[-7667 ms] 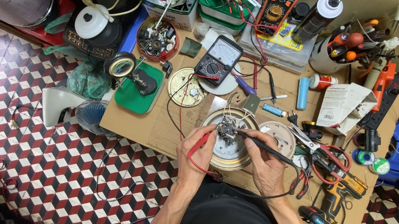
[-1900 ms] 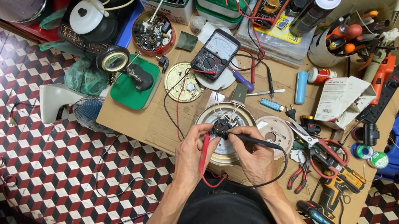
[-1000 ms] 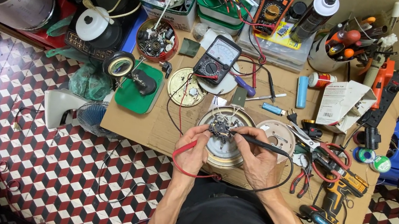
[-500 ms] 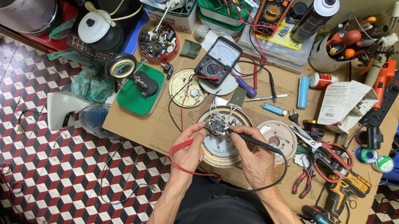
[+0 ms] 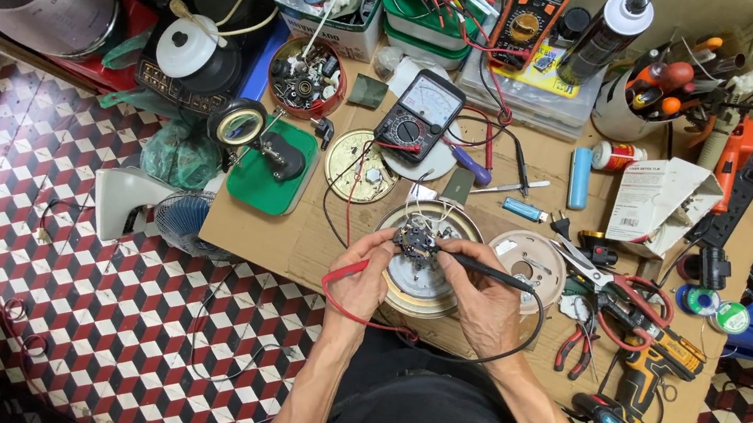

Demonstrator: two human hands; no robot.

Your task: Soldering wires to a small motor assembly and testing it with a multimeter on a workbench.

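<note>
A round metal heating plate (image 5: 412, 290) lies on the cardboard-covered workbench (image 5: 293, 244) in front of me, with a small dark switch part (image 5: 415, 240) and thin wires at its centre. My left hand (image 5: 361, 278) pinches a red test probe (image 5: 341, 271) whose tip points at that part. My right hand (image 5: 481, 293) holds a black test probe (image 5: 492, 272) against the same part from the right. Red and black leads run back to an analogue multimeter (image 5: 418, 122) standing behind the plate.
A smaller round metal disc (image 5: 360, 165) and a green-based magnifier stand (image 5: 268, 159) sit left of the meter. A pale round base (image 5: 530, 258), pliers (image 5: 579, 343), a cordless drill (image 5: 653, 373), solder spools (image 5: 714, 310) and a white box (image 5: 658, 197) crowd the right. A checkered floor lies left.
Both hands stay at the plate's centre. The left hand has shifted the red probe slightly along the part; the view has drifted a little.
</note>
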